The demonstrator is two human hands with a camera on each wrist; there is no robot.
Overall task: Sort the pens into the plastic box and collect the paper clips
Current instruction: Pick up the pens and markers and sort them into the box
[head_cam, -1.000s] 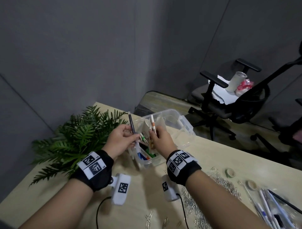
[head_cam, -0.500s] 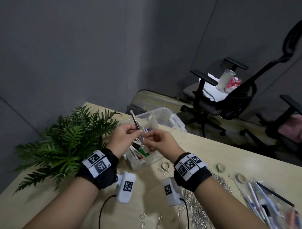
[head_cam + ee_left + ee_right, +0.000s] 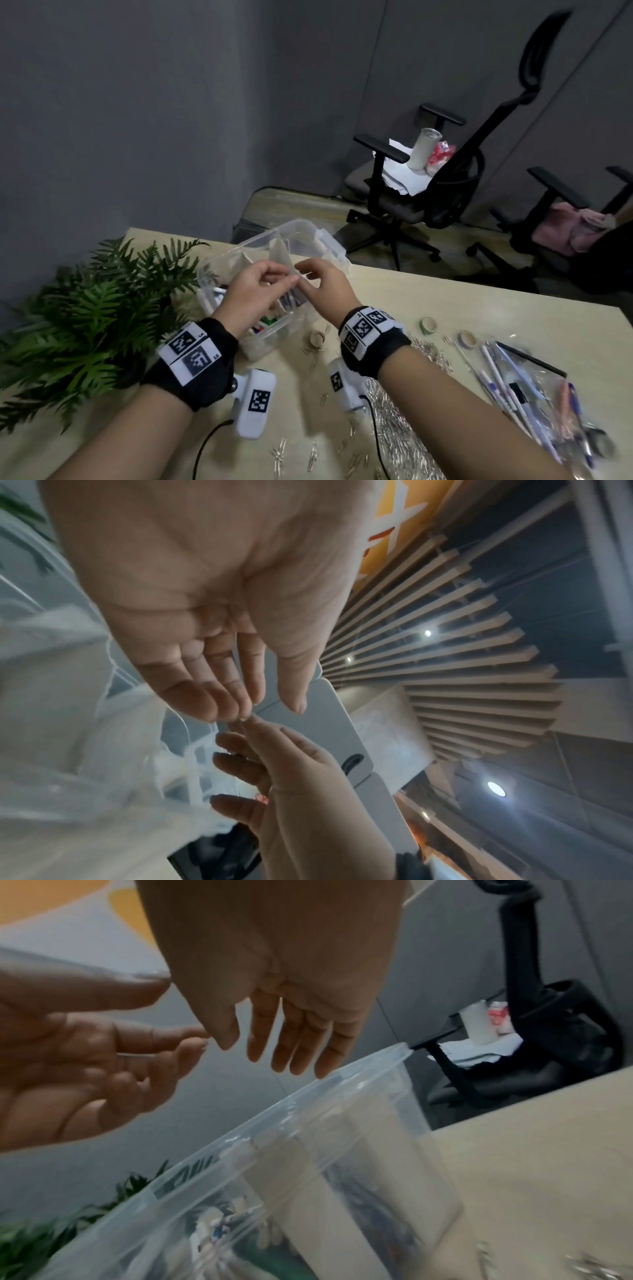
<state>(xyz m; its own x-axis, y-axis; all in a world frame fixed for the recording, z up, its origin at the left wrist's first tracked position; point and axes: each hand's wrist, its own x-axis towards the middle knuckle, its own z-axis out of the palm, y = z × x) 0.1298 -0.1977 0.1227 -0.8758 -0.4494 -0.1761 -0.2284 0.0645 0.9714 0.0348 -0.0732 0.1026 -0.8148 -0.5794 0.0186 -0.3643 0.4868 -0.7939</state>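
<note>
The clear plastic box (image 3: 308, 233) stands open on the pale table, with several pens (image 3: 267, 322) lying in its near end. Both hands hover just above it, fingertips almost touching. In the left wrist view, my left hand (image 3: 274, 704) has nearly straight fingers, the thumb stands apart, and I see nothing in it. My right hand (image 3: 240, 1050) hangs over the box rim (image 3: 342, 1085) with straight, empty fingers. A heap of silver paper clips (image 3: 394, 411) lies under my right forearm. More pens (image 3: 513, 377) lie on a clear bag at the right.
A fern (image 3: 96, 308) fills the table's left side, right against the box. Small tape rolls (image 3: 428, 324) sit between the box and the bag. Loose clips (image 3: 281, 452) are scattered near the front. Office chairs (image 3: 428, 178) stand beyond the table's far edge.
A second ago my left hand held a dark pen and my right a white marker over the box. Both hands now show nothing in them, and the fingertips have come together.
</note>
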